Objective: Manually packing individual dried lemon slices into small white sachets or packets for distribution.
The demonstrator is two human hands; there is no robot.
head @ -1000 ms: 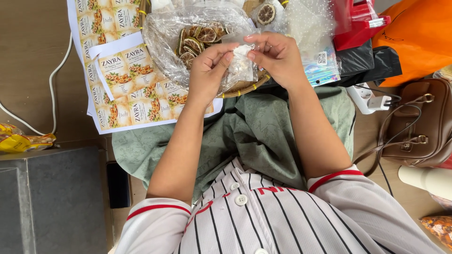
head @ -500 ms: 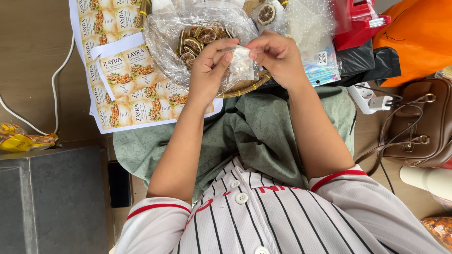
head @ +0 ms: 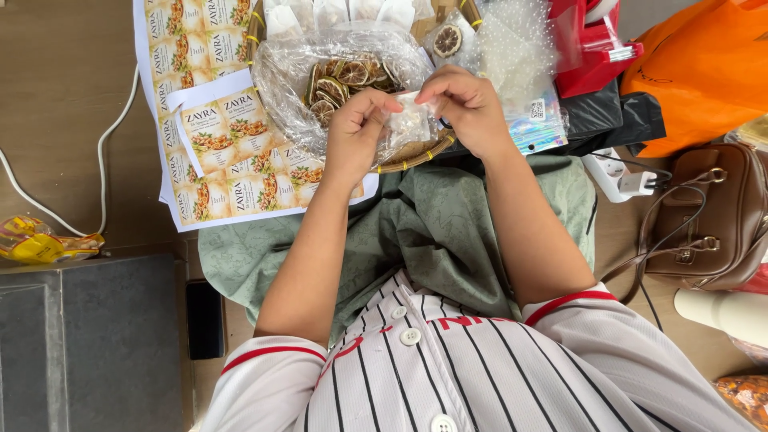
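- Close to the body, over the green cloth [head: 448,232] on the lap, both hands meet at one small clear plastic pouch [head: 410,124].
- The left hand [head: 356,132] pinches the pouch's left edge, fingers closed tight on it.
- The right hand [head: 468,108] pinches the top right edge, fingers closed on it too.
- The pouch looks see-through and I cannot tell if a slice is in it yet, so the packing seems to be in the middle.
- Just behind, a big crinkly clear bag of dried orange slices [head: 344,76] sits in a round woven basket [head: 416,156], with many slices left.
- One packed slice pouch [head: 448,40] lies further back.
- White sheets of printed labels [head: 216,128] lie to the left, not yet used.
- A brown leather handbag [head: 716,216] and an orange bag [head: 704,64] sit at the right, out of the way.
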